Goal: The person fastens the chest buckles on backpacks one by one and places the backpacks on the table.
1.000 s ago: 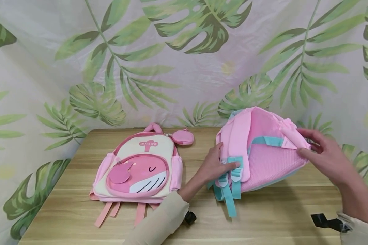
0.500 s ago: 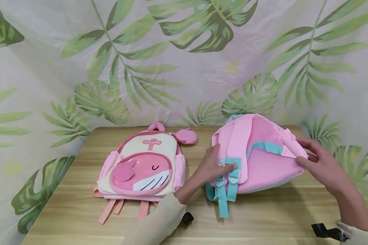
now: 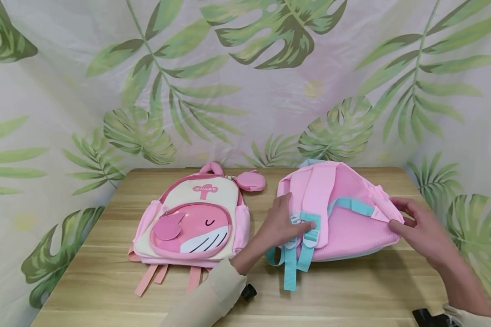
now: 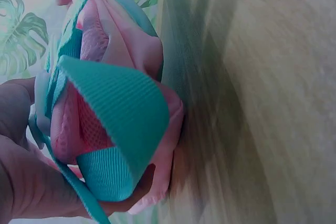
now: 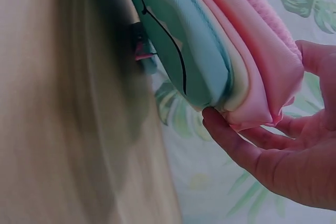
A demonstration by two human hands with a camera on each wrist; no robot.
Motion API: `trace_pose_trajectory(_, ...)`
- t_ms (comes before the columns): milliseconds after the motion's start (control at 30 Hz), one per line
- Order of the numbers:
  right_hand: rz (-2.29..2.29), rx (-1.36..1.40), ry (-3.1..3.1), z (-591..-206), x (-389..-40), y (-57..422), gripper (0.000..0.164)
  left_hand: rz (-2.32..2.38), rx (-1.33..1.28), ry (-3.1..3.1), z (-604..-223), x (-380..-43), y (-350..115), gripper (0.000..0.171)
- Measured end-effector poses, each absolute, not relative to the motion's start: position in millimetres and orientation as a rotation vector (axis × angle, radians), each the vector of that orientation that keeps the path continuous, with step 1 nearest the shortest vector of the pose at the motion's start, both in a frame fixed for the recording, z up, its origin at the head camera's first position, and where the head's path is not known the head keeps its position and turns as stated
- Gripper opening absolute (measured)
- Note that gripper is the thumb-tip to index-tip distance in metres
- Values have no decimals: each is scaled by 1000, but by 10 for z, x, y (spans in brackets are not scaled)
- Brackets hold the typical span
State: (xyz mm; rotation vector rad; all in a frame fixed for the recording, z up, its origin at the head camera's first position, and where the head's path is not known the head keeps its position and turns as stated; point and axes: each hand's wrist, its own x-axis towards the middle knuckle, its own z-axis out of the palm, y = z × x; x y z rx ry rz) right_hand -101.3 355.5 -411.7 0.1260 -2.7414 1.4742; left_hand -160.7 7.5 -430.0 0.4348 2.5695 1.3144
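Note:
A pink backpack (image 3: 356, 231) is held back side up at the right of the table in the head view, its right end raised. My left hand (image 3: 280, 222) grips its left side, thumb over the teal buckle straps (image 3: 311, 229). In the left wrist view, a loop of teal webbing (image 4: 123, 103) hangs in front of that hand. My right hand (image 3: 423, 234) pinches the backpack's right end between thumb and fingers. The right wrist view shows its teal front panel (image 5: 184, 40) with a black curved line, facing down toward the table.
A cream and pink backpack (image 3: 204, 229) with a whale pocket lies front up at the left. A small pink pouch (image 3: 251, 180) hangs from it, and its straps (image 3: 147, 279) trail toward me. The wooden table (image 3: 106, 254) meets a leaf-patterned cloth (image 3: 262, 100) behind.
The pink backpack has come down toward the table and a little to the left. My right hand has lowered with it, and both hands keep their hold.

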Motion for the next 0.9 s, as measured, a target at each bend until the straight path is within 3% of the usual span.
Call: trace_pose_trajectory(900, 1482, 126, -2968, -4464, -988, 3416, 65, 997, 389, 2770, -4244, -1492, 69, 106)
